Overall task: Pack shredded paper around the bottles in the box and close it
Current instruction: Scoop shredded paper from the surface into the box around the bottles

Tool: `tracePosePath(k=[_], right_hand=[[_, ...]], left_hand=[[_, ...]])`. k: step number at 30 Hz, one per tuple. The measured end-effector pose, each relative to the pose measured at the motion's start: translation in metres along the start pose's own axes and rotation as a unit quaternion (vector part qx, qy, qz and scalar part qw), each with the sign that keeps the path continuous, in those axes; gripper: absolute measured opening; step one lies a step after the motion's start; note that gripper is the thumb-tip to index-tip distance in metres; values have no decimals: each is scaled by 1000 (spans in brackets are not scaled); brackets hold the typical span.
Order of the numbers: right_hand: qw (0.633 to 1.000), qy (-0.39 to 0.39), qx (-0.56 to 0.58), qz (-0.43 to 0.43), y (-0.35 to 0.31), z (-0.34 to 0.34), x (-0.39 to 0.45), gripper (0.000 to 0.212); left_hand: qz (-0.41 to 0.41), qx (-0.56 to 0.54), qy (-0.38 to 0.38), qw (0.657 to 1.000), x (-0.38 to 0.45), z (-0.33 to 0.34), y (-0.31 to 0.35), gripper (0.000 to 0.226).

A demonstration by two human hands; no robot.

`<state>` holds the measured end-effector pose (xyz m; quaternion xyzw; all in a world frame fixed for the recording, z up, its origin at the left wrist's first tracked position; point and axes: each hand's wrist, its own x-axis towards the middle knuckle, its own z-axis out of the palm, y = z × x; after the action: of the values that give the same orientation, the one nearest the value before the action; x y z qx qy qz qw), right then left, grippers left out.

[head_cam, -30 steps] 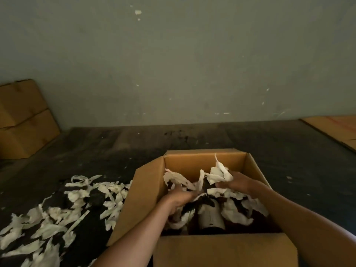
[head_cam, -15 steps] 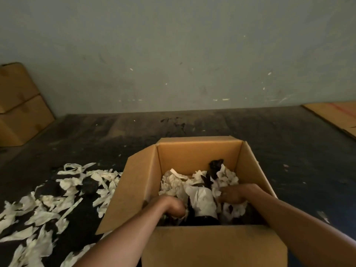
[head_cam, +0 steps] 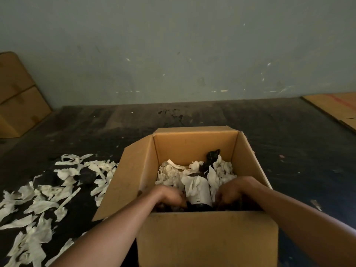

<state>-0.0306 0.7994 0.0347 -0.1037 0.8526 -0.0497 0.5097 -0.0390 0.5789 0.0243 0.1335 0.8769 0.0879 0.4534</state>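
Down in the open box [head_cam: 208, 237], both hands — left hand [head_cam: 169, 196], right hand [head_cam: 232, 191] — curl either side of a labelled bottle [head_cam: 199, 193] among shredded paper [head_cam: 169, 174]; their grip is hidden — paper looks light and soft, glass probably heavy, breakable.

Dark scuffed floor [head_cam: 192, 116]; open cardboard box [head_cam: 208, 237] around both hands, shredded paper [head_cam: 48, 191] strewn left of left hand, flat cardboard [head_cam: 335, 106] far right.
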Motion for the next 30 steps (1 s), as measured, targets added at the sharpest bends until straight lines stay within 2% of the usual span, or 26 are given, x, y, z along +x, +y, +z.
tracePosePath(k=[3, 6, 9, 12, 14, 15, 17, 18, 20, 22, 23, 27, 30], right_hand=[[999, -35, 23, 2, -6, -7, -2, 45], [996, -73, 36, -28, -16, -2, 4, 48], [997, -56, 40, -46, -20, -2, 7, 48], [998, -34, 49, -36, -15, -12, 1, 43], [996, 10, 83, -30, -5, -27, -4, 26], [992, 59, 109, -28, -1, -35, -7, 20], [973, 173, 149, -18, 12, -45, -2, 26], [970, 197, 144, -1, 19, -45, 5, 38], [988, 139, 47, 37, 26, -32, 25, 69], [994, 71, -59, 56, 27, -13, 46, 85], [995, 61, -64, 49, 26, -11, 48, 84], [995, 54, 84, 30, 23, -37, 18, 59], [999, 18, 35, 28, 17, -32, 14, 57]], left_hand=[[-1, 5, 44, 999, 1, -3, -2, 34], [7, 6, -6, 1000, 2, 1, 0, 40], [35, 48, -16, 998, -2, 2, 4, 43], [55, 29, 20, 998, -6, -8, 4, 39], [53, 18, 81, 995, -7, -20, 1, 32], [48, 16, 111, 993, -6, -25, -2, 31], [32, 22, 117, 992, 1, -29, -8, 35], [18, 28, 76, 997, 4, -26, -10, 37], [-3, 44, -43, 998, 10, -9, -8, 43], [1, 78, -98, 992, 11, 3, -3, 49], [4, 83, -100, 991, 11, 3, -1, 49], [-5, 60, -66, 996, 9, -12, 1, 45], [-10, 67, -86, 994, 10, -9, 3, 47]])
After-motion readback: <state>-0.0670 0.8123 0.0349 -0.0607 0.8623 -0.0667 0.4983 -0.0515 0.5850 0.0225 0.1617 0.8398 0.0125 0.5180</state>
